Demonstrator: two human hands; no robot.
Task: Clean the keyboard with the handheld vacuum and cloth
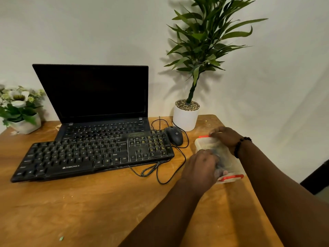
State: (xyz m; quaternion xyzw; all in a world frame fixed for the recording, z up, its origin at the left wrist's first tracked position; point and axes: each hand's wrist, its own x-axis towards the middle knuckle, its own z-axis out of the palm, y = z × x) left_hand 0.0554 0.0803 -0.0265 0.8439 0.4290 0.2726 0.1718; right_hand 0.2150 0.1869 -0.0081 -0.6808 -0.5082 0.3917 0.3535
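Observation:
A black Zebronics keyboard lies across the front of an open laptop, its keys looking dusty. To its right on the wooden table stands a clear plastic box with red clips at both ends. My left hand is curled over the box's near left side. My right hand grips its far end by the other red clip. Something dark shows blurred through the plastic under my left fingers. I see no vacuum or cloth in the open.
The laptop has a dark screen. A black mouse sits between the keyboard and the box, with cables looped in front. A white potted plant stands behind, and a flower pot sits at the far left.

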